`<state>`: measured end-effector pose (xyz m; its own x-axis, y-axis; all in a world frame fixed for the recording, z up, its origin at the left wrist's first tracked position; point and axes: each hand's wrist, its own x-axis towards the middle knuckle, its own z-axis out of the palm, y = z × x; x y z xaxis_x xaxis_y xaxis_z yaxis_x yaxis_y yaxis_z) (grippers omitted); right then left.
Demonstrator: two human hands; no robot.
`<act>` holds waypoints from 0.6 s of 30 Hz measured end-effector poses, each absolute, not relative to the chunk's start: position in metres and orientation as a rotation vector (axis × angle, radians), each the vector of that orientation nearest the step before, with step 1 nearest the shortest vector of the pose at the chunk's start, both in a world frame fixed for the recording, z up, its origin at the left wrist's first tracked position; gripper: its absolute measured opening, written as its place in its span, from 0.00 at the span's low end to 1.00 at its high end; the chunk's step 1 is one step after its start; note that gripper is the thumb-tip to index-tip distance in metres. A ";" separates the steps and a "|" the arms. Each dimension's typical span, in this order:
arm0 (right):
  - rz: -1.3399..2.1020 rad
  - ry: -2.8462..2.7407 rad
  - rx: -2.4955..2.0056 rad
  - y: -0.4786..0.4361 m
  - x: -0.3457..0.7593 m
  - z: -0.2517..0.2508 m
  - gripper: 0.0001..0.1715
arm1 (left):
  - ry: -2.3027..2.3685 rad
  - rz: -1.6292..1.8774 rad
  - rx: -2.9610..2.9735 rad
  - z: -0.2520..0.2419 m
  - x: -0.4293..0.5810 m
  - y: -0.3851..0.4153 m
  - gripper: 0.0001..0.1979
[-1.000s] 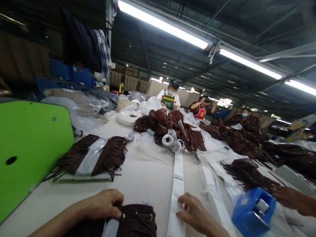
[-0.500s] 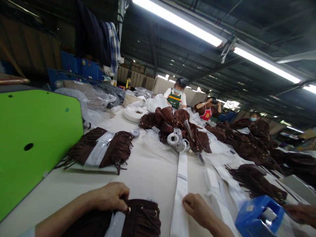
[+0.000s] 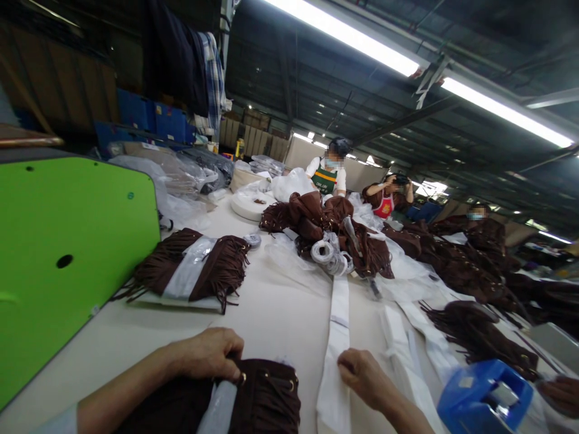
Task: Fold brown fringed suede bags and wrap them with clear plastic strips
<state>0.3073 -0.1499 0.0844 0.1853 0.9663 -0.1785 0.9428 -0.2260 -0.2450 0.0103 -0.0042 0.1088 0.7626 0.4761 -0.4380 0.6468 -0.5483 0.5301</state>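
Note:
A dark brown fringed bag (image 3: 266, 398) with gold eyelets lies at the bottom of the view, a plastic-wrapped strap (image 3: 218, 405) across it. My left hand (image 3: 212, 355) is closed on the bag's top edge, beside the strap. To its right, a long white strip (image 3: 335, 337) runs up the table, and my right hand (image 3: 362, 377) has its fingers pinched at the strip's right edge. The fingertips are partly hidden, so the exact hold is hard to see. Another fringed bag (image 3: 194, 268) with a wrapped strap lies beyond my left hand.
A green panel (image 3: 67, 259) stands at the left. Blue tape dispenser (image 3: 484, 395) sits at the lower right, with another person's hand (image 3: 561, 395) beside it. Brown bags (image 3: 316, 217) and wrapped rolls (image 3: 323, 252) are piled ahead. Co-workers (image 3: 326, 175) are across the table.
The view has shifted slightly, so everything appears a little further right. Both hands keep nearly the same places on the bag and at the strip.

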 end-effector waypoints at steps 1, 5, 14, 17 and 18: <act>0.468 -1.896 -2.351 -0.150 0.308 0.085 0.14 | 0.829 -0.316 2.258 0.109 0.010 -0.004 0.15; 0.521 -1.867 -2.327 -0.154 0.309 0.087 0.14 | 0.818 -0.296 2.261 0.108 0.010 -0.003 0.13; 0.343 -1.717 -2.384 -0.145 0.315 0.075 0.10 | 0.801 -0.250 2.256 0.103 0.008 -0.002 0.13; 0.318 -1.717 -2.399 -0.139 0.320 0.068 0.11 | 0.809 -0.263 2.241 0.103 0.009 -0.002 0.13; 0.318 -1.720 -2.401 -0.138 0.322 0.067 0.12 | 0.814 -0.262 2.239 0.103 0.009 -0.002 0.13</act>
